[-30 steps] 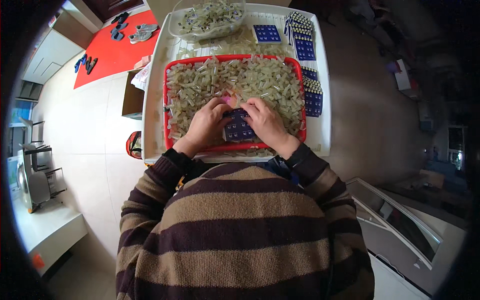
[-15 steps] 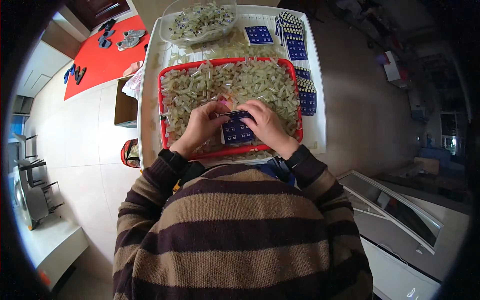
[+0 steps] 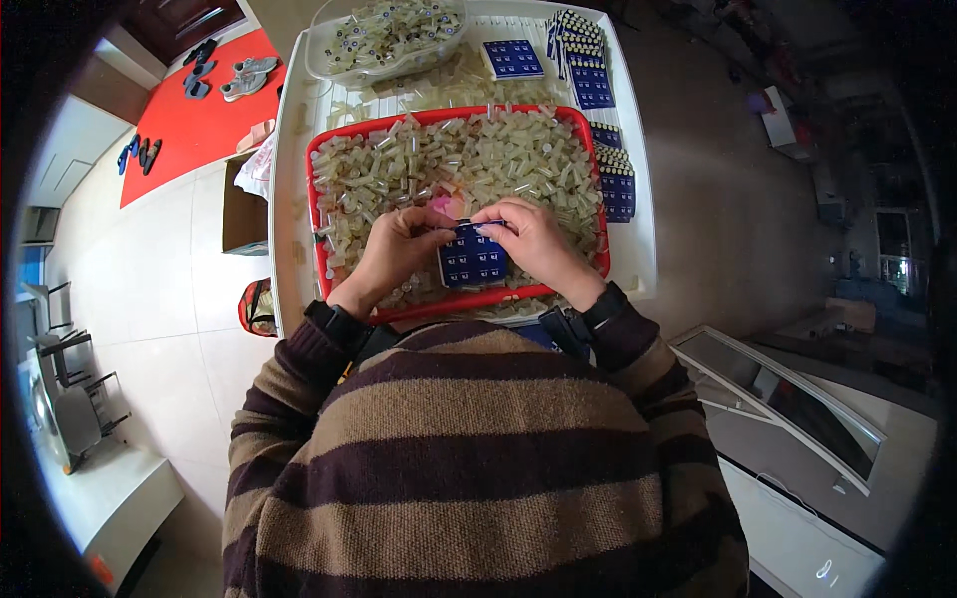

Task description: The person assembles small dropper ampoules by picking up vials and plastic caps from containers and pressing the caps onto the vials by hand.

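Note:
My left hand (image 3: 396,251) pinches the far edge of a dark blue card (image 3: 473,261) printed with rows of small pale marks. My right hand (image 3: 538,244) grips the same edge on its right side, thumb and fingers together. The card slants over the near part of a shallow red tray (image 3: 449,117). Heaped in that tray are small translucent yellowish tubes (image 3: 374,164). A pink patch (image 3: 445,204) shows among them just beyond my fingers. Whether a tube sits between my fingertips, I cannot tell.
On the white table (image 3: 290,199), a clear plastic tub (image 3: 361,76) of dark-tipped tubes stands at the far left. Beside it lies a stack of blue cards (image 3: 513,60). Blue cards with pale round tops (image 3: 590,85) line the right edge. A cardboard box (image 3: 242,224) stands left.
Both hands stay on the card's far edge, with small shifts of the fingers. The card now hangs a little straighter, and the whole view has moved slightly.

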The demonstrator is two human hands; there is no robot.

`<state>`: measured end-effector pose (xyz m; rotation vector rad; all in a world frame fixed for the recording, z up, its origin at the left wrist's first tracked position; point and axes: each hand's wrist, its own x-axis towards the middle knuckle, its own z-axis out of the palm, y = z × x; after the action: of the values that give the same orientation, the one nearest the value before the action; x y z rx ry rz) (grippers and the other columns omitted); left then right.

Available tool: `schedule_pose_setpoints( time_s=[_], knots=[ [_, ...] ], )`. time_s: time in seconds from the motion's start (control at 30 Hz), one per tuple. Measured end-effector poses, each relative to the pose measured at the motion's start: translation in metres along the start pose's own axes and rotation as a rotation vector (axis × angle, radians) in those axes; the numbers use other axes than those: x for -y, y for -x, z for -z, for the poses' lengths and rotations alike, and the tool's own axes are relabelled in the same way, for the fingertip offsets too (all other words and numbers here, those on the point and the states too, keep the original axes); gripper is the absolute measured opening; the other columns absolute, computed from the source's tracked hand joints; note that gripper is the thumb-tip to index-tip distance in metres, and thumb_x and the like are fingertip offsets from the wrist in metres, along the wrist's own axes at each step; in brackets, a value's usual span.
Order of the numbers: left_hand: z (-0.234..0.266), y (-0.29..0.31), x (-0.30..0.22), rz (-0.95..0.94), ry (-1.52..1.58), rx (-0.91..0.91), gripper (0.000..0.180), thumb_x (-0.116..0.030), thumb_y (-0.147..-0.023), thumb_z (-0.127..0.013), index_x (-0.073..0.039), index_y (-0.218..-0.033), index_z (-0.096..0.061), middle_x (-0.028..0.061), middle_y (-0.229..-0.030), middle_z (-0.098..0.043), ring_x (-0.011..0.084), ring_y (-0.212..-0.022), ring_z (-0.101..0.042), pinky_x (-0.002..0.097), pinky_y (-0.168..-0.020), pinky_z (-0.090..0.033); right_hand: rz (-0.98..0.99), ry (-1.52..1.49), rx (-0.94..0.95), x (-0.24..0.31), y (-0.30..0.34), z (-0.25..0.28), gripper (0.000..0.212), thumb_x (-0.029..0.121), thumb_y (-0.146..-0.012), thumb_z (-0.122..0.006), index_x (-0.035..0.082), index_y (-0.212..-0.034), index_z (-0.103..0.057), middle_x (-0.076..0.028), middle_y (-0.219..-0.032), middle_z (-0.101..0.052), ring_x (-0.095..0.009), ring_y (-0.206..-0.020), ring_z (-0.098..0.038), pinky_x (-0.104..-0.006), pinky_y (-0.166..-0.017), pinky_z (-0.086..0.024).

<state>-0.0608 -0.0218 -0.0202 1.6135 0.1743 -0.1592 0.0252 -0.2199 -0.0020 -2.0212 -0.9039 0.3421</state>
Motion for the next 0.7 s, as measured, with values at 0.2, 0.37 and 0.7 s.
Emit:
schedule_pose_setpoints(
  time_s=[0.2, 0.37, 0.7],
  knots=[
    [0.0008, 0.0003, -0.0019, 0.087, 0.015, 0.012, 0.01, -0.006, -0.086, -0.065, 0.001, -0.093, -0.065, -0.0009, -0.083, -0.063, 0.006, -0.078, -0.056, 0.0228, -0.071, -0.048, -0.028, -0.033, -0.005, 0.0014, 0.0014, -0.0009, 0.012, 0.008, -0.08, -0.065, 0.002, -0.09, -0.065, -0.011, -0.085, -0.063, -0.026, -0.08, -0.063, -0.0336, -0.07, -0.049],
    [0.0051, 0.0004, 0.0002, 0.006, -0.047, 0.014, 0.009, -0.007, -0.087, -0.064, 0.001, -0.091, -0.064, -0.0019, -0.083, -0.063, 0.0054, -0.078, -0.055, 0.0221, -0.071, -0.046, 0.063, -0.013, -0.021, 0.0063, 0.0001, 0.0005, 0.01, 0.005, -0.081, -0.064, 0.0, -0.09, -0.064, -0.008, -0.085, -0.063, -0.021, -0.076, -0.061, -0.0301, -0.067, -0.048],
    [0.0092, 0.0031, -0.0044, -0.376, -0.312, -0.101, 0.008, -0.004, -0.079, -0.068, -0.003, -0.085, -0.063, 0.0053, -0.077, -0.057, 0.0172, -0.076, -0.056, 0.0298, -0.067, -0.046, 0.078, 0.057, -0.038, 0.0063, 0.0004, -0.0071, 0.009, 0.004, -0.081, -0.065, 0.0, -0.089, -0.064, -0.009, -0.083, -0.062, -0.021, -0.074, -0.061, -0.0302, -0.066, -0.048]
  ],
)
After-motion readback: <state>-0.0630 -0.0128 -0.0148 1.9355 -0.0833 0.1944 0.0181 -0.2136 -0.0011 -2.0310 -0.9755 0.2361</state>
